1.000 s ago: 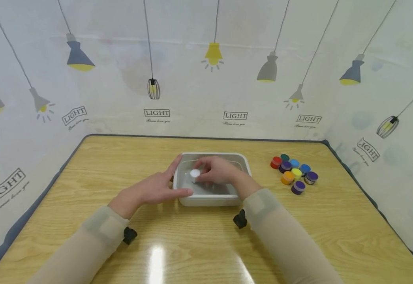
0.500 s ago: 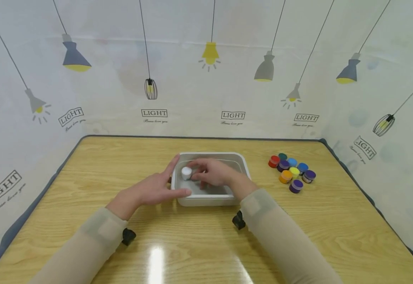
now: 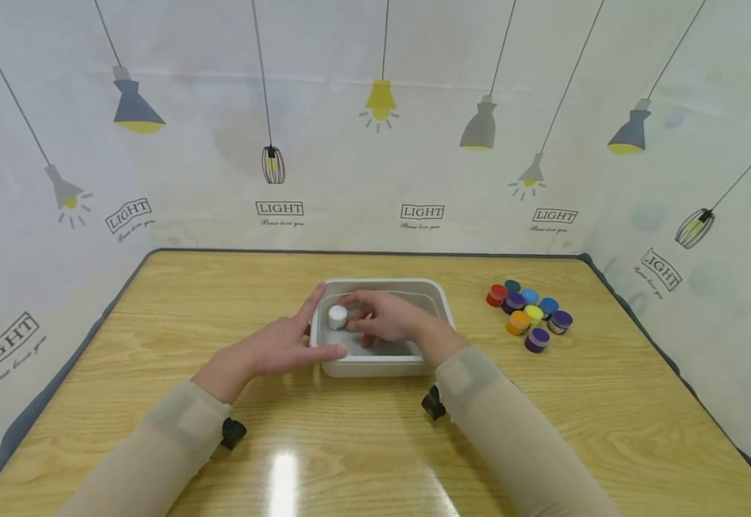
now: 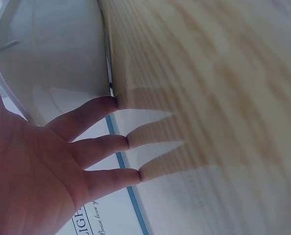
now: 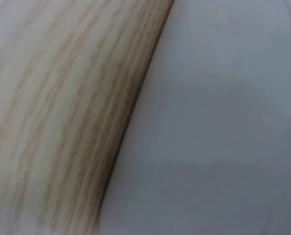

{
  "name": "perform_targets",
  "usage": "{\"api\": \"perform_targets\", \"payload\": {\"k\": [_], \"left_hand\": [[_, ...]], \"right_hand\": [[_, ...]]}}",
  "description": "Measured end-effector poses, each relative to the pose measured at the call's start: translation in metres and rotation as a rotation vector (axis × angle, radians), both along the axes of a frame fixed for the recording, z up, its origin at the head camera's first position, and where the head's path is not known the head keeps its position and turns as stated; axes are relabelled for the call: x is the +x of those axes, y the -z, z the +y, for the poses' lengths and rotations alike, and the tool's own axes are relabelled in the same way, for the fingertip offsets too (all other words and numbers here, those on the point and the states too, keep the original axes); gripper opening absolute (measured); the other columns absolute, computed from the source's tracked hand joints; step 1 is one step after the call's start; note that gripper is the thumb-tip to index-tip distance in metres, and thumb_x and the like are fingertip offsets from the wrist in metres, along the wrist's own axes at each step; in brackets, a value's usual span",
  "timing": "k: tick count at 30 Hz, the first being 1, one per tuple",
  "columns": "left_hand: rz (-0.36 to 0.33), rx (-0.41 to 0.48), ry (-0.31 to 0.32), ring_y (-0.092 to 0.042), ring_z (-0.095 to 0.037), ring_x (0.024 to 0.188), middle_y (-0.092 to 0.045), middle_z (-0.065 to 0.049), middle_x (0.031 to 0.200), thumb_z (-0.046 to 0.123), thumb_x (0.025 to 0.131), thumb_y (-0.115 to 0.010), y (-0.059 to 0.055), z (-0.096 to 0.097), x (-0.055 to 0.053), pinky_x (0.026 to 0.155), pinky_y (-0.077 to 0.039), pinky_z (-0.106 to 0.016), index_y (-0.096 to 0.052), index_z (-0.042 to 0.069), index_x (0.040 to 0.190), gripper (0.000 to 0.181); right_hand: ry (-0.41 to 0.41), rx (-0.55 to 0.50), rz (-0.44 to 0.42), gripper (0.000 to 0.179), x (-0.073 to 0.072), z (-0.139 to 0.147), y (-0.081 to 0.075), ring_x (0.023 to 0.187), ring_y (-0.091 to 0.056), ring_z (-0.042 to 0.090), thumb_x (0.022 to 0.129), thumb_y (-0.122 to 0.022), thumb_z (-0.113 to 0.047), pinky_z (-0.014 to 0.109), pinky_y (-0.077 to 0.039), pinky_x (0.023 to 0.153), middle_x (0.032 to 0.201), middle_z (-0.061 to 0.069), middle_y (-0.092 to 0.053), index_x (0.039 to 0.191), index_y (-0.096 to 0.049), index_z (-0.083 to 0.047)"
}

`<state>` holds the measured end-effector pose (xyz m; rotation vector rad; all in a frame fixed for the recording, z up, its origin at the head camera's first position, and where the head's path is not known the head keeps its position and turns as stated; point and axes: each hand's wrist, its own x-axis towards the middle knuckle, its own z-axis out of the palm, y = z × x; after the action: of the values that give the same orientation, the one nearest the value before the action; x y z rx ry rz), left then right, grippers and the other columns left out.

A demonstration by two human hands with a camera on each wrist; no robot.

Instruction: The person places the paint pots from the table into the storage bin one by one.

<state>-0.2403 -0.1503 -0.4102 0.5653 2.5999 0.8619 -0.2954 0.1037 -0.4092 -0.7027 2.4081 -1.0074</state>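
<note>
A white jar (image 3: 337, 317) with a white lid stands upright in the left end of the pale grey rectangular tray (image 3: 382, 368). My right hand (image 3: 391, 316) reaches into this tray, its fingertips loosely bent just to the right of the jar. The left hand (image 3: 278, 345) rests against the tray's left end, with the index finger along the rim and the thumb over the front left corner. Its other fingers (image 4: 109, 181) are straight and spread in the left wrist view, tips on the tabletop. The right wrist view has only the tray wall (image 5: 204, 127) beside wood.
Several small paint jars stand in a cluster right of the tray, among them a red jar (image 3: 496, 295), an orange jar (image 3: 518, 323) and a purple jar (image 3: 537, 340). The wooden table (image 3: 350, 445) meets a lamp-printed backdrop (image 3: 337, 172) at its back and sides.
The white jar has moved left within the tray, into its left end. The right hand's fingers have come away from it to the right. My left hand keeps its place.
</note>
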Motion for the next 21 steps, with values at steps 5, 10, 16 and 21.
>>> {"api": "perform_targets", "payload": {"k": [5,10,16,21], "left_hand": [[-0.004,-0.008,-0.002,-0.067,-0.033,0.136,-0.062,-0.021,0.156,0.084,0.094,-0.063,0.001,0.0,0.0,0.116,-0.051,-0.058,0.019,0.035,0.175,0.124],[0.002,0.001,0.0,-0.067,-0.033,0.136,-0.064,-0.021,0.155,0.083,0.094,-0.064,0.0,0.0,0.001,0.116,-0.051,-0.058,0.017,0.036,0.175,0.124],[-0.006,0.021,-0.003,-0.066,-0.034,0.138,-0.063,-0.022,0.155,0.082,0.094,-0.065,-0.002,0.001,0.0,0.117,-0.05,-0.059,0.017,0.038,0.175,0.124],[-0.021,0.035,-0.009,-0.065,-0.034,0.138,-0.063,-0.022,0.155,0.082,0.094,-0.066,-0.001,0.0,0.001,0.117,-0.05,-0.06,0.017,0.036,0.175,0.124]], "right_hand": [[0.017,0.0,0.016,0.049,-0.001,0.0,0.0,0.08,-0.076,0.021,0.108,-0.072,-0.019,0.031,-0.06,0.073,0.116,0.006,-0.079,0.155,-0.058,-0.015],[0.056,-0.044,0.059,0.047,-0.003,0.002,-0.005,0.08,-0.072,0.022,0.107,-0.074,-0.025,0.032,-0.059,0.073,0.112,0.005,-0.076,0.151,-0.061,-0.014],[0.093,-0.082,0.146,0.043,-0.004,0.008,-0.017,0.083,-0.072,0.019,0.108,-0.072,-0.027,0.032,-0.059,0.076,0.114,0.008,-0.076,0.148,-0.064,-0.014],[0.122,-0.099,0.165,0.041,0.001,0.019,-0.028,0.083,-0.072,0.02,0.109,-0.071,-0.03,0.034,-0.059,0.076,0.118,0.008,-0.077,0.147,-0.066,-0.016]]}}
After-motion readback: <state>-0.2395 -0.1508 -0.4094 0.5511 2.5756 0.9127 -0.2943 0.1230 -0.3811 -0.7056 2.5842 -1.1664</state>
